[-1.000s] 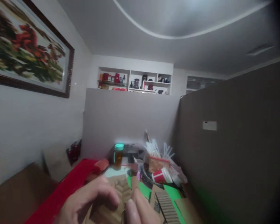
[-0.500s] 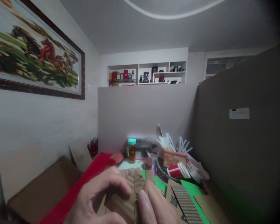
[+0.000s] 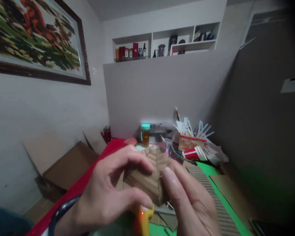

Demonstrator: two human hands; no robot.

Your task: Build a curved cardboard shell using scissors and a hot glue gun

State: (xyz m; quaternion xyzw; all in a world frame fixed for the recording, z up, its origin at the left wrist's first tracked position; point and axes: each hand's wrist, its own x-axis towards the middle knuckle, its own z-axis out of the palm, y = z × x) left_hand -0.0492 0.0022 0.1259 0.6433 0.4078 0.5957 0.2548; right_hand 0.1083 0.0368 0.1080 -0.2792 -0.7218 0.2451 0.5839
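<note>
A folded brown cardboard piece [image 3: 147, 183] with ridged creases is held up in front of me, over the table. My left hand [image 3: 113, 186] grips it from the left, with the fingers on its upper face and the thumb at its lower edge. My right hand [image 3: 186, 196] pinches its right edge between thumb and fingers. Below the piece, a yellow tool [image 3: 145, 221] with a small red light is partly hidden by my left hand. Corrugated cardboard [image 3: 215, 196] lies to the right on a green sheet [image 3: 206, 168].
Behind my hands stand a bottle with a turquoise cap [image 3: 145, 136], a box of white sticks [image 3: 191, 142] and red-and-white paper cups [image 3: 194, 153]. Red cloth [image 3: 88, 177] runs along the left edge. Larger cardboard [image 3: 70, 165] leans further left. A grey partition [image 3: 167, 88] rises behind.
The view has tilted down and shifted. Both hands and the cardboard piece appear higher, and the yellow tool and my left wristband have come into view. Both hands still hold the piece.
</note>
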